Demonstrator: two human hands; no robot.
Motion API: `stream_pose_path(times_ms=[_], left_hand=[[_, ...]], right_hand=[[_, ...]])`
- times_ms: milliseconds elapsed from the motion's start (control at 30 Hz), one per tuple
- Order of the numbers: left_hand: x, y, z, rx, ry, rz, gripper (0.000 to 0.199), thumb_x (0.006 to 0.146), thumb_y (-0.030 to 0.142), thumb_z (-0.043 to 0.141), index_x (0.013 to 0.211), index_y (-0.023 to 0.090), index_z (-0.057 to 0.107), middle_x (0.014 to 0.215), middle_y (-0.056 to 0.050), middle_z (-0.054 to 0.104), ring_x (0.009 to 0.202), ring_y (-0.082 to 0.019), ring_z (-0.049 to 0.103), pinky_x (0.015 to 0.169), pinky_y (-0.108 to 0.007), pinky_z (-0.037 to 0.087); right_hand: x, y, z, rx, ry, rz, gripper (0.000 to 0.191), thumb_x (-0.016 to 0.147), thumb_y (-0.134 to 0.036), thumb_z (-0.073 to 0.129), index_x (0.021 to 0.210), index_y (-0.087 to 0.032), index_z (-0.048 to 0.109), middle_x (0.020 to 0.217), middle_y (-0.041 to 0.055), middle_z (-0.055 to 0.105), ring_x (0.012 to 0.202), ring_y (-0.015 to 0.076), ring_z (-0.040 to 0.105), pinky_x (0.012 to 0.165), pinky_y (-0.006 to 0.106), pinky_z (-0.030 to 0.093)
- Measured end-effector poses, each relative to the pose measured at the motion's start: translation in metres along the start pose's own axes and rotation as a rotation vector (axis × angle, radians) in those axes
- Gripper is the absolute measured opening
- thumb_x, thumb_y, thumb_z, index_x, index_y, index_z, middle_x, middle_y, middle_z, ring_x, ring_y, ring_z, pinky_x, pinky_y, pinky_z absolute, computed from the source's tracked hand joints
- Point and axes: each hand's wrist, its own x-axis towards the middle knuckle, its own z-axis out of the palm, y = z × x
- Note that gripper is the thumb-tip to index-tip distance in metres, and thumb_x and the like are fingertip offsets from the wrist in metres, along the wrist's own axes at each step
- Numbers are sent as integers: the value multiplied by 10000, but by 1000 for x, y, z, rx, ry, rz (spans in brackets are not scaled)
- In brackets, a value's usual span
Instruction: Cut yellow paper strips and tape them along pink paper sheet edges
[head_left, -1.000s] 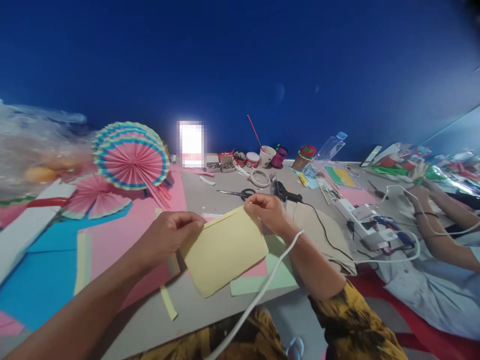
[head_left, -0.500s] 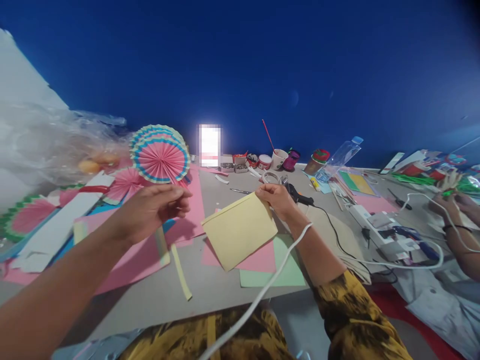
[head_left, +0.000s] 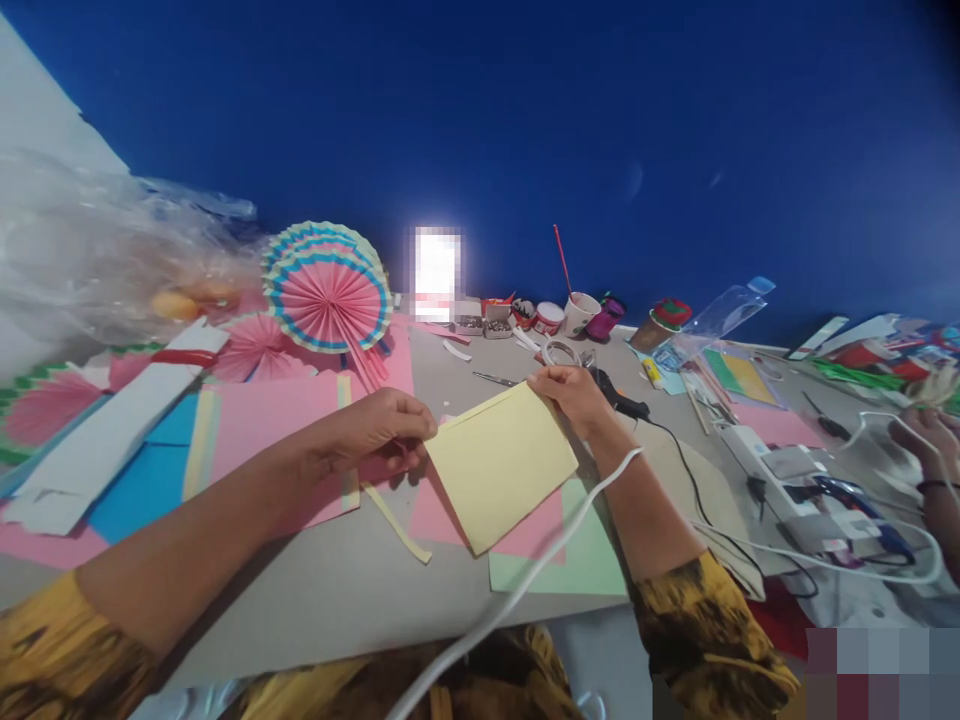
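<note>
A pale yellow sheet of paper, with a narrow fold along its top edge, is held tilted above the table. My right hand pinches its upper right corner between thumb and fingers. At the left corner, my left hand has its fingers closed on the paper's edge; its lower fingers are curled and partly in shadow. A thin yellow paper strip lies just below my left hand. Beneath the yellow sheet are a pink sheet and a light green sheet.
Folded paper rosettes stand at the back left beside a white card strip. A white cable crosses in front of my right arm. A black glue gun, tape roll and power strip lie rightward. Another person's hand is at far right.
My left hand has moved right and down to the yellow sheet's left corner and closed on it. The thin strip lies at a different slant. The view has shifted slightly.
</note>
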Motion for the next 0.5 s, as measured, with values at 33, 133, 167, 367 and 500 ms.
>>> stream_pose_path(times_ms=[33,133,167,367,500], left_hand=[[0,-1,0,-9,-15,-15,171,644,306,750,597,172,655,523,-53,665,358,-119,506,393,-261,474],[1,-2,0,-37,-64,-47,180,643,307,751,581,156,674,529,-73,678,353,-125,524,386,-254,475],[0,-2,0,-49,-85,-53,194,651,316,754,581,150,682,534,-81,685,352,-118,522,386,-243,468],[0,-7,0,-86,-177,-81,235,731,326,766,602,143,693,588,-103,734,361,-82,502,374,-178,384],[0,-9,0,-70,-197,-88,275,744,357,774,603,156,651,571,-78,710,369,-79,487,375,-175,336]], right_hand=[[1,3,0,-9,-6,0,498,571,-616,883,611,-183,640,549,-35,513,515,102,414,515,267,295],[5,10,1,-17,-40,-4,506,605,-622,874,604,-184,621,526,-52,459,505,87,359,510,263,236],[6,12,1,-12,-50,1,507,615,-620,873,603,-186,612,524,-55,451,505,85,353,510,261,228],[10,20,-2,-13,-85,54,470,633,-591,868,619,-182,636,533,-38,508,496,90,380,493,254,248],[10,21,-1,-20,-79,40,461,639,-582,866,612,-188,628,524,-42,502,489,88,372,486,251,270]])
